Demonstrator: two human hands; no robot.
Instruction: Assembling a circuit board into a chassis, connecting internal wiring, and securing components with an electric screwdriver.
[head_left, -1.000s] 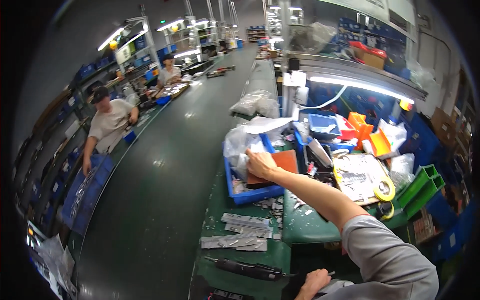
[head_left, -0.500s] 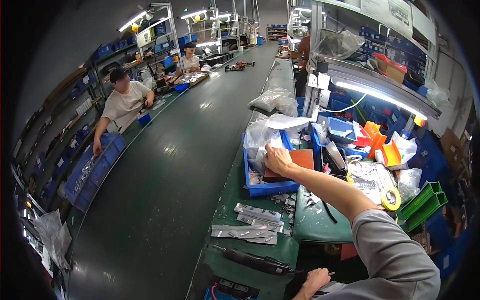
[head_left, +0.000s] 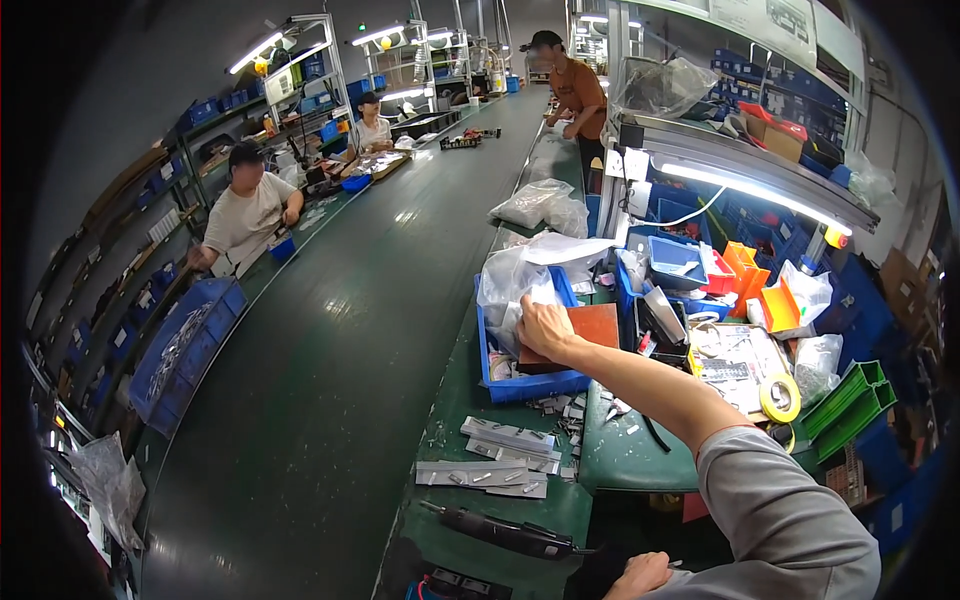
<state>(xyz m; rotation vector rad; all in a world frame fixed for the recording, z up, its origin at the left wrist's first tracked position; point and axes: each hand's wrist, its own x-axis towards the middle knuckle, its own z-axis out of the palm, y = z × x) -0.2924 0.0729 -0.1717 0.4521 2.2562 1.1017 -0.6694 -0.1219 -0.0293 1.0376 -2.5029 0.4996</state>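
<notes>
Now, right hand [head_left: 545,328] at crumpled translucent plastic [head_left: 506,277], grip unclear, left hand [head_left: 641,576] curled round slim pale piece [head_left: 677,564]

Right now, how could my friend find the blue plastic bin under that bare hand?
Find the long, dark green work surface. Beside its right edge, near the front, lie flat grey strips; just beyond them sits the blue plastic bin. Unlike the shallow blue tray on its right, it has a flat reddish-brown panel on top and the bare right hand over it.
</notes>
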